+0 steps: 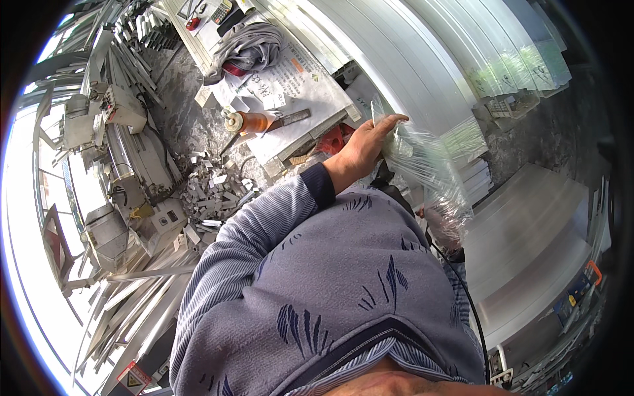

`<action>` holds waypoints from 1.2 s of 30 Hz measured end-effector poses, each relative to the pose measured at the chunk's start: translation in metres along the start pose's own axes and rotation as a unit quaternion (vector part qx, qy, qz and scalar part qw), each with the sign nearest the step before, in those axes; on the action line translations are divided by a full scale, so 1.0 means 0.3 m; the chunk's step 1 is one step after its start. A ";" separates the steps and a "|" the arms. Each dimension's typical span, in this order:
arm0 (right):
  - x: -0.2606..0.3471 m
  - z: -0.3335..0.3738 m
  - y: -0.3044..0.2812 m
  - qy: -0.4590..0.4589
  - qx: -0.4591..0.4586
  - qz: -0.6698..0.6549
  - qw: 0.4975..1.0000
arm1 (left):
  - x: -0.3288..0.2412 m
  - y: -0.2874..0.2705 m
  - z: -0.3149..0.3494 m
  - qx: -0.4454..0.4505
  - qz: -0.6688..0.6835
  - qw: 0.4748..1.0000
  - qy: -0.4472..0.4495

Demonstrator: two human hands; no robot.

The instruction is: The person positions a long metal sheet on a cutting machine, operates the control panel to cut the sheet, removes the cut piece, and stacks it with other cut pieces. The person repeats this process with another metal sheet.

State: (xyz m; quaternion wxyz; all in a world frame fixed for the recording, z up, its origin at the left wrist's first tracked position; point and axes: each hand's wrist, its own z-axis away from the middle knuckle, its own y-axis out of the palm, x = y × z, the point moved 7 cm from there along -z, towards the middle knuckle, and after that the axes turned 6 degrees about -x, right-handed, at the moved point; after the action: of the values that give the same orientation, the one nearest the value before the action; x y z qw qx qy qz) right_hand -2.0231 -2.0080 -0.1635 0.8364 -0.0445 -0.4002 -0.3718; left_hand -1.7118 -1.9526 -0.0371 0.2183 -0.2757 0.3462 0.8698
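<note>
A crumpled length of clear plastic film (429,162) hangs in front of my chest, to the right of my body's middle. My left hand (362,148) is closed on its upper left edge, with the thumb lying along the top. Lower down, my right hand (441,228) shows only dimly through the film. Its fingers are blurred by the shiny folds, so I cannot tell how they are placed. Just beyond the film lie long, pale metal profiles (416,86) in a stack.
Ahead on the left, a work table (330,109) bears a grey cloth bundle (254,47), an orange bottle (246,122) and a calculator (222,12). A cutting machine (122,152) stands at left beside scattered metal offcuts (214,188). Wide sheets (528,231) lie at right.
</note>
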 end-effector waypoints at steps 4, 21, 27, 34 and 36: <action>0.192 -0.022 -0.010 -0.220 -0.124 0.045 0.967 | 0.060 0.136 0.008 0.063 -0.343 0.925 0.153; 0.035 -0.030 -0.573 -0.220 -0.553 -0.044 0.802 | 0.196 0.174 0.029 0.184 -0.479 0.855 0.081; 0.072 -0.166 -1.134 -0.130 -0.700 -0.149 0.686 | 0.206 -0.188 0.135 0.004 -0.363 0.931 0.038; 0.423 -0.691 -1.369 -0.092 -0.505 0.248 0.821 | 0.261 -0.427 0.293 -0.144 -0.381 0.912 0.054; 0.462 -0.757 -1.302 -0.140 -0.499 0.268 0.812 | 0.257 -0.482 0.332 -0.180 -0.404 0.894 0.073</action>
State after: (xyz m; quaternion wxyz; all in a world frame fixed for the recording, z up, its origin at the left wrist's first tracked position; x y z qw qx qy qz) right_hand -2.0796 -2.4549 -0.3068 0.7003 -0.6132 -0.2448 -0.2714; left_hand -1.7201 -1.7699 -0.0949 0.4717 -0.4891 0.0569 0.7314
